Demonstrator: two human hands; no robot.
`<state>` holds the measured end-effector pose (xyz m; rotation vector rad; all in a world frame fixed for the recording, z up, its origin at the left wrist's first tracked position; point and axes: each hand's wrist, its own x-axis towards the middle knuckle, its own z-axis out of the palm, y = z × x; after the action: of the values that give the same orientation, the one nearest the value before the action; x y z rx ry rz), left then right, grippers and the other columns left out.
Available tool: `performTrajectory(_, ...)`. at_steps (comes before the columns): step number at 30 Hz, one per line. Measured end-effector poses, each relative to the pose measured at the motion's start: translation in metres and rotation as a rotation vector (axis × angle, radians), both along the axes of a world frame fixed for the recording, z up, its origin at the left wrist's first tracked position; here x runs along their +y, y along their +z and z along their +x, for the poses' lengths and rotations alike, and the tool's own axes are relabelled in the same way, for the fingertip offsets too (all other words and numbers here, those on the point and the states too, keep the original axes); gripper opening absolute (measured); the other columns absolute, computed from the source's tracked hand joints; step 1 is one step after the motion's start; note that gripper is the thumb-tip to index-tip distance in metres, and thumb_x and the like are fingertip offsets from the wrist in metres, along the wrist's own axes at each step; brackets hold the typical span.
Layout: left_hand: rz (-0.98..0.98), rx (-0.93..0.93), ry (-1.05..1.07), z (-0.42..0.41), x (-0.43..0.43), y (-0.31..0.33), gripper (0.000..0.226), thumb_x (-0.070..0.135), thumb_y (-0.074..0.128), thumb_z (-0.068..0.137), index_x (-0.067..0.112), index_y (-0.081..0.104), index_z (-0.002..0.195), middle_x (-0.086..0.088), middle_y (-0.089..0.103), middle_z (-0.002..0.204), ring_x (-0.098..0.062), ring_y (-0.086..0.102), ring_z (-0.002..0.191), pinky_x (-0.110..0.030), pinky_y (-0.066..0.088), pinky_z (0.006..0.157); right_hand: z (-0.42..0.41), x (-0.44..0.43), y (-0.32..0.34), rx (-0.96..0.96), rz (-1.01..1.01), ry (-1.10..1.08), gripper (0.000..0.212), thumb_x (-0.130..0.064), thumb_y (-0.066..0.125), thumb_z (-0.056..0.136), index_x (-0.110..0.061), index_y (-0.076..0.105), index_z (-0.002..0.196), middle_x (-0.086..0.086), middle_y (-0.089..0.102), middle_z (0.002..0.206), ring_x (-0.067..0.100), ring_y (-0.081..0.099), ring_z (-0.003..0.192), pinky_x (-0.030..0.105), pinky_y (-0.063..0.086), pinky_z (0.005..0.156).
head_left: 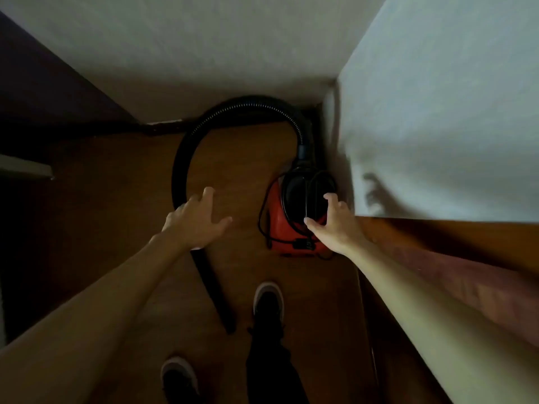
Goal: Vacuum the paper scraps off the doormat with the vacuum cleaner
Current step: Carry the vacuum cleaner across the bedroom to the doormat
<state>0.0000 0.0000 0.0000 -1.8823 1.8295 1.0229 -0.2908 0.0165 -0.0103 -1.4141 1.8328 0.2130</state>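
A small red vacuum cleaner [287, 231] with a black top stands on the wooden floor in the corner by the white wall. Its black ribbed hose [242, 106] arcs up and left, then runs down into a black nozzle [217, 290] lying on the floor. My right hand [335, 225] hovers over the vacuum's black top, fingers spread, thumb touching its edge. My left hand [195, 220] is open just above the hose where it meets the nozzle, holding nothing. No doormat or paper scraps are in view.
White walls [437, 112] close the corner ahead and to the right. A black power cord [264, 220] loops around the vacuum's left side. My two feet in dark shoes [268, 301] stand on the wooden floor [116, 199] behind the nozzle. A dark surface lies at left.
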Motion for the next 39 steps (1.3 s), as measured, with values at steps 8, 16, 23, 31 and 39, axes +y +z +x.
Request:
performTrajectory(8, 0.044, -0.099, 0.109, 0.024, -0.004, -0.086, 0.065, 0.058, 0.052, 0.091, 0.019, 0.029, 0.136, -0.012, 0.055, 0.121, -0.036, 0.061, 0.103, -0.042, 0.047, 0.078, 0.012, -0.003, -0.074, -0.004, -0.138, -0.141, 0.074, -0.047, 0.063, 0.09, -0.009, 0.03, 0.145, 0.016, 0.047, 0.14, 0.033, 0.049, 0.127, 0.043, 0.047, 0.098)
performTrajectory(16, -0.11, -0.31, 0.421, 0.053, -0.006, -0.153, 0.06, 0.045, 0.055, 0.093, 0.004, 0.032, 0.131, -0.023, 0.052, 0.126, -0.038, 0.054, 0.111, -0.041, 0.045, 0.081, 0.024, -0.014, -0.114, -0.052, -0.335, -0.301, 0.052, -0.048, 0.059, 0.092, -0.007, 0.043, 0.12, 0.011, 0.06, 0.095, 0.032, 0.062, 0.08, 0.047, 0.058, 0.075)
performTrajectory(23, -0.153, -0.168, 0.734, 0.067, -0.016, -0.215, 0.069, 0.035, 0.067, 0.086, 0.006, 0.031, 0.137, -0.025, 0.048, 0.133, -0.04, 0.049, 0.12, -0.044, 0.045, 0.098, 0.026, -0.014, -0.139, -0.111, -0.397, -0.365, 0.041, -0.057, 0.052, 0.092, -0.026, 0.034, 0.111, 0.01, 0.066, 0.086, 0.023, 0.069, 0.055, 0.042, 0.06, 0.052)
performTrajectory(31, -0.257, -0.026, 0.883, 0.074, -0.008, -0.245, 0.055, 0.023, 0.061, 0.094, 0.005, 0.035, 0.139, -0.023, 0.051, 0.135, -0.038, 0.055, 0.117, -0.044, 0.05, 0.097, 0.029, -0.009, -0.134, -0.335, -0.458, -0.46, 0.028, -0.035, 0.048, 0.101, -0.017, 0.04, 0.12, 0.004, 0.06, 0.068, 0.023, 0.059, 0.039, 0.027, 0.046, 0.036)
performTrajectory(39, -0.421, 0.263, 0.862, 0.073, 0.005, -0.22, 0.04, 0.018, 0.058, 0.098, 0.0, 0.039, 0.128, -0.009, 0.054, 0.117, -0.023, 0.055, 0.104, -0.03, 0.043, 0.083, 0.031, -0.009, -0.129, -0.345, -0.469, -0.468, 0.036, -0.038, 0.046, 0.102, -0.017, 0.037, 0.13, 0.013, 0.058, 0.064, 0.019, 0.054, 0.037, 0.023, 0.044, 0.036)
